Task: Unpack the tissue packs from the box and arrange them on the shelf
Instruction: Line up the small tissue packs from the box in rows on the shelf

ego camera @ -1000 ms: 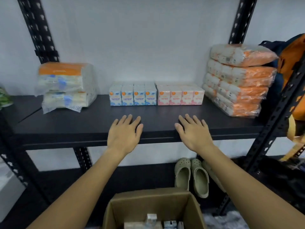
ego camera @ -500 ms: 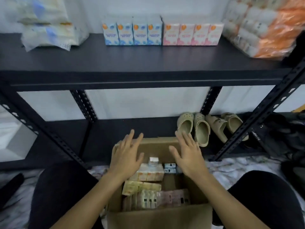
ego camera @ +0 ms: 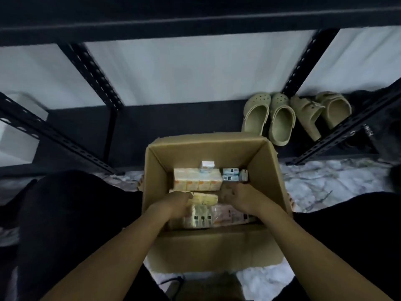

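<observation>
Both hands down in the box, taking hold of a yellow tissue pack.

The left hand [ego camera: 173, 203] curls its fingers over the left end of the yellow tissue pack [ego camera: 205, 199]; the right hand [ego camera: 240, 197] is bent at the pack's right end, though blur hides whether it truly grips or only touches. The pack lies mid-box, in front of an orange-printed row of packs [ego camera: 197, 179] and small blue packs [ego camera: 231, 174] in the cardboard box [ego camera: 208, 246]. This looks like the pick-up step; next calls for lifting the pack clear of the walls and up to the shelf [ego camera: 195, 20] above.
</observation>
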